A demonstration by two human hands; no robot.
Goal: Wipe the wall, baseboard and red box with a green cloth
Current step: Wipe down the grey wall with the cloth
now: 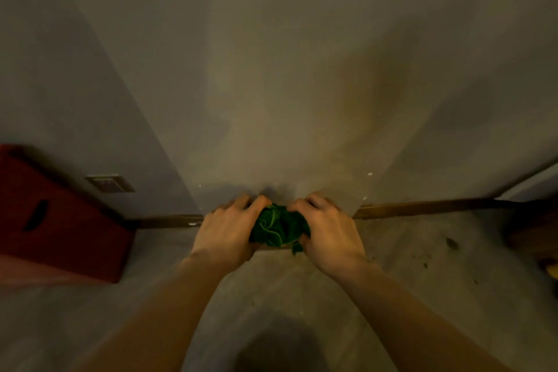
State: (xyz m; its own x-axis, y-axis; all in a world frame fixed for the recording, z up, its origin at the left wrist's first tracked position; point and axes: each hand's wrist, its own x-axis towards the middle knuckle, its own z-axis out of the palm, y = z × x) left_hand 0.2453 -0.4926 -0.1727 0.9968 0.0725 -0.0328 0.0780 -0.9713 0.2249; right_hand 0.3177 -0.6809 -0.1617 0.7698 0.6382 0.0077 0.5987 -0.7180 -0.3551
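Head view is showing both hands bunching the green cloth [279, 228] at the foot of the grey wall [287, 69]. Left hand [225, 231] and right hand [327, 228] are curling their fingers around it. Brown baseboard [422, 208] is meeting the concrete floor [407, 287]. Red box [54, 217] is sitting left, below a wall socket [110, 183].

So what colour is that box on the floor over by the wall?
The box is dark red, with a black slot handle; the head view shows it at the left.
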